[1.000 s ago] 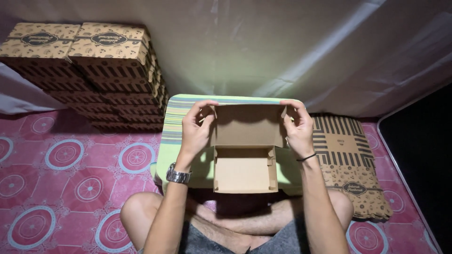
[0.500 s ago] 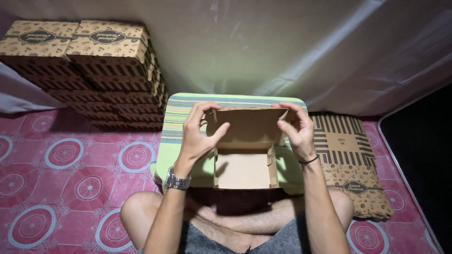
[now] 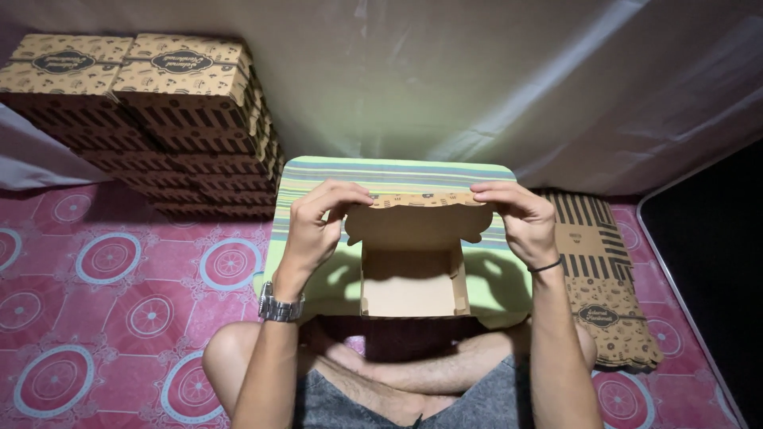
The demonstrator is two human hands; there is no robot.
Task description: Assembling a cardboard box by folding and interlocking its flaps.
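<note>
My left hand and right hand pinch the lid of the cardboard box at the worktop's centre — it has swung down since a second ago, half-closing; stacked boxes at ten o'clock.

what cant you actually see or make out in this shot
- Head view: the front wall of the cardboard box on the striped table is shadowed; how its corners lock is unclear.
- Left hand and right hand cover the ends of the lid's folded edge.
- The flat cardboard blanks overlap; their count cannot be told.
- The stacked boxes are cut off by the left edge.
</note>
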